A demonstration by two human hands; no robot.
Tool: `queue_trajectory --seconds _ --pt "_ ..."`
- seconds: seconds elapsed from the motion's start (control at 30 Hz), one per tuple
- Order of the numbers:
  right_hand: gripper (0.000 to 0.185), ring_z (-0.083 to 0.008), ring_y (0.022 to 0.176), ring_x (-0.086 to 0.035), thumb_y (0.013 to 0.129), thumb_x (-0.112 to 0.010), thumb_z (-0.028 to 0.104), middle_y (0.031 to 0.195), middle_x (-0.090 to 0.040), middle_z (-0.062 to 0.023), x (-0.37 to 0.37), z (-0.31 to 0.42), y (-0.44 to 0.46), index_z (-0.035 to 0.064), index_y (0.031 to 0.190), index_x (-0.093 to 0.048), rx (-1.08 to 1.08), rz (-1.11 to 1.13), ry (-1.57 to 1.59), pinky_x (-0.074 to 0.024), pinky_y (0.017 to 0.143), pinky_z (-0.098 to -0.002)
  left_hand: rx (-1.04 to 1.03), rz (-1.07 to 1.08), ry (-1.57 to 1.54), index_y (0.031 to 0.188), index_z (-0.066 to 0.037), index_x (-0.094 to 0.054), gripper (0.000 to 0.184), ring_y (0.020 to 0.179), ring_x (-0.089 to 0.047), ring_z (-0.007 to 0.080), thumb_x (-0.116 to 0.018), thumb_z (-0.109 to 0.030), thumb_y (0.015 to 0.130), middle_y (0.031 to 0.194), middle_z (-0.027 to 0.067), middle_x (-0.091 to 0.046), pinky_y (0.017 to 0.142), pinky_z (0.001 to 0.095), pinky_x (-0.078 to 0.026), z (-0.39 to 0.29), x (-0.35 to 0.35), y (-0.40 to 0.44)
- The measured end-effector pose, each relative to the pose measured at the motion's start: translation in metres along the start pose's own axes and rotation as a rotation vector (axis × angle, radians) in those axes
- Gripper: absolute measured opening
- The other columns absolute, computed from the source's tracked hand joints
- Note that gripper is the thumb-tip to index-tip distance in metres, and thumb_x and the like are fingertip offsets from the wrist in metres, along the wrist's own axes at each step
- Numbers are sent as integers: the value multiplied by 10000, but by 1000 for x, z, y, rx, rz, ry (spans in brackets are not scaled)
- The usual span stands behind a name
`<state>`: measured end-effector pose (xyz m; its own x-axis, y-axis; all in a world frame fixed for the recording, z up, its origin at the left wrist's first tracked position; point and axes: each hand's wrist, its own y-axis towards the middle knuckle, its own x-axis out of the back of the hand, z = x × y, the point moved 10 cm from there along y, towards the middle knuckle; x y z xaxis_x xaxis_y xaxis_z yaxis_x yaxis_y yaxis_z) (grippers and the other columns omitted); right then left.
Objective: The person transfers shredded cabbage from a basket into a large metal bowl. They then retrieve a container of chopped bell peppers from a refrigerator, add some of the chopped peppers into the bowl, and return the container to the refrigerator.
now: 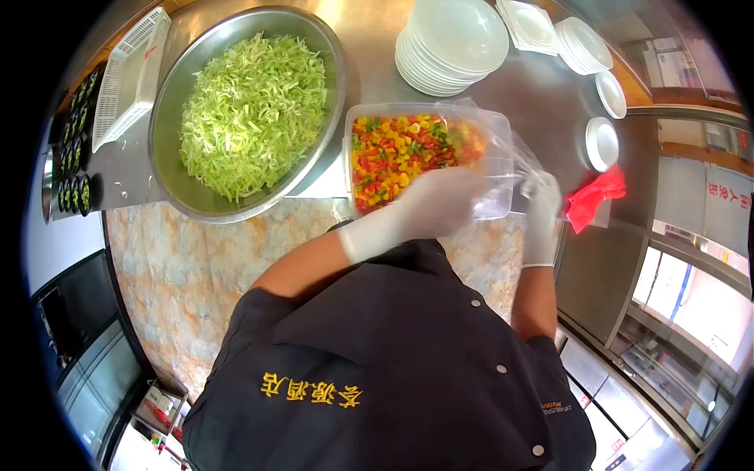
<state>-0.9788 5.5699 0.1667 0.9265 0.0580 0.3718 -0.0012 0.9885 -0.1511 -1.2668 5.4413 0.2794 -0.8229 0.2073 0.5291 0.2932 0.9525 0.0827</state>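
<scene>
- A brushed metal counter (542, 90) spans the upper part of the view; below its edge lies a mottled, stone-like surface (181, 267) in beige and grey. Windows and panels line the right side of the room.
- On the counter, just in front of the person, sits a clear, rectangular plastic tub (348, 157) holding diced vegetables (397, 149) in red, yellow and green.
- The left hand (448, 200), in a white glove, is over the tub's near side, blurred; whether it is open or gripping cannot be told.
- The right hand (542, 196), also gloved, has its fingers closed on thin, wrinkled clear plastic film (503, 141) at the tub's right end.
- Left of the tub, a wide, round metal bowl (336, 86) bears a heap of shredded pale-green vegetable (255, 114); a slatted white basket (118, 118) stands beyond it.
- Glossy white bowls (459, 35) are stacked behind the tub, with white plates (583, 45) further right and a crumpled red cloth (597, 200) near the right hand.
- Yellow characters, upside down on the dark jacket (408, 392), include 酒店; red characters at the far right include 人.
</scene>
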Motion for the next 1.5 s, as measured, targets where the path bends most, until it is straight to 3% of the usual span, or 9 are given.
queue_trajectory --seconds 0.1,0.17,0.27,0.4,0.53,0.67,0.97,1.27,1.5 --pt "116 -62 541 -461 950 -608 188 760 -586 9 99 -72 35 86 1002 -620 -245 -330 213 -375 465 -244 136 -446 62 1229 -18 -613 383 1129 -619 336 -646 -40 849 1168 178 -627 974 428 -504 94 36 -97" --pt "220 -40 595 -506 944 -652 266 786 -602 33 82 -85 62 132 1117 -621 -249 -29 50 -434 534 -233 523 -661 111 1289 36 -559 456 1028 -627 412 -649 -127 872 1159 261 -602 961 464 -497 156 54 -159" --pt "384 -77 848 -645 946 -690 360 953 -668 27 -41 -133 98 134 1251 -631 -376 542 289 -548 741 -287 899 -631 -188 1347 93 -505 605 1007 -617 229 -660 -373 994 1092 168 -629 912 372 -507 238 10 -188" --pt "329 -111 967 -654 975 -677 191 1089 -697 -18 -99 -73 81 49 1272 -671 -367 602 42 -532 855 -312 1074 -605 -258 1196 88 -632 528 884 -637 203 -642 -408 1014 869 95 -663 843 352 -519 294 12 -184" --pt "501 -133 1173 -589 900 -708 101 1276 -646 -47 -79 -37 80 -18 1375 -605 -128 597 342 -454 1031 -291 964 -736 -156 1141 72 -660 460 854 -611 155 -600 -375 1049 843 58 -646 805 321 -512 244 36 -179" --pt "296 -92 1041 -585 905 -631 140 1136 -613 -6 -37 98 48 -32 1139 -690 47 657 143 -480 847 -247 869 -760 -663 1357 32 -540 425 851 -592 100 -557 -294 1085 946 16 -645 781 269 -501 209 39 -182" --pt "434 -199 1148 -632 973 -619 253 1262 -639 -132 -64 319 -63 -2 1321 -574 109 471 400 -526 975 -322 479 -779 -781 1516 87 -418 511 1423 -447 219 -490 -94 1043 1549 173 -480 1194 313 -310 128 235 -209" --pt "362 -188 1046 -635 942 -627 187 1157 -669 -62 -226 396 -109 -15 1241 -647 7 250 282 -483 968 -339 618 -703 -1097 1496 25 -489 509 1250 -568 207 -492 -85 999 1419 123 -596 1087 343 -432 253 279 -272" --pt "515 -194 1090 -641 927 -661 362 1162 -666 -92 -258 441 -134 -32 1254 -609 189 273 43 -490 988 -344 510 -756 -1153 1406 52 -552 439 1220 -610 237 -424 -104 1016 1349 156 -634 1066 361 -467 194 357 -306"
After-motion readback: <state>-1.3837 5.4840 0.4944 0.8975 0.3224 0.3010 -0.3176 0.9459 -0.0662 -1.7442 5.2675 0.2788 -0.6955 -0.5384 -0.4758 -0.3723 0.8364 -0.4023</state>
